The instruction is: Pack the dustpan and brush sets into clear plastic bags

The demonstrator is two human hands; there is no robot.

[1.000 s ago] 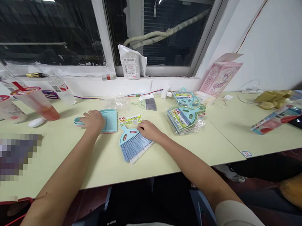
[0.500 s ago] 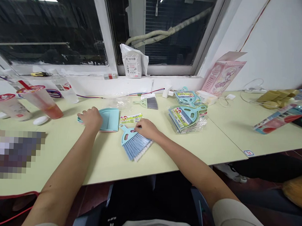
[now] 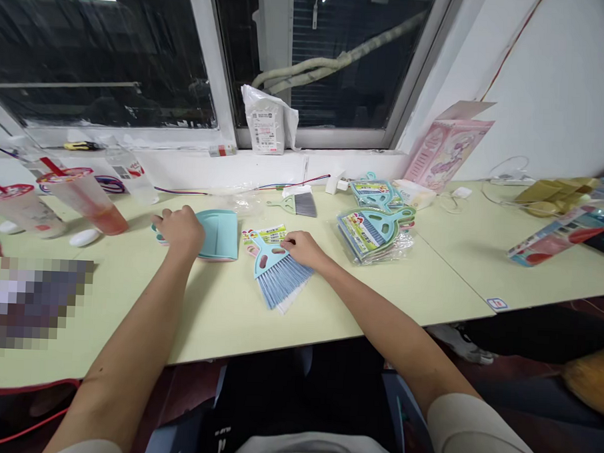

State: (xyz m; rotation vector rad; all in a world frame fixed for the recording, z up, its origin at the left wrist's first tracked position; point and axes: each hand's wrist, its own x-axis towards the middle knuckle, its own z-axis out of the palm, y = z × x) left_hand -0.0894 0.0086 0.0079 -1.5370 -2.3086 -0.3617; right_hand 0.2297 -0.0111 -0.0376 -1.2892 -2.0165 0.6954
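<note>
My left hand [image 3: 180, 229] is closed over the handle end of a light-blue dustpan [image 3: 220, 235], which covers a pinkish one whose edge shows beneath. The dustpan's handle is mostly hidden by my fingers. My right hand [image 3: 304, 248] pinches the upper right edge of a light-blue hand brush [image 3: 283, 276], its bristles fanned toward me. Under that brush lies a second one with a pink handle [image 3: 252, 250] and white bristles, largely covered. Behind the brushes, a printed label card [image 3: 264, 233] lies flat, partly overlapped by the blue handle.
Bagged brush-and-dustpan sets [image 3: 374, 233] lie to the right. A green brush with grey bristles [image 3: 299, 204] rests near the window wall. Drink cups [image 3: 90, 200] and a bottle [image 3: 131, 172] stand at left. A pink box [image 3: 446, 153] leans by the right wall.
My right hand has shifted the blue brush right and slightly away from me, baring more of the pink-handled brush. My left hand stays at the dustpan.
</note>
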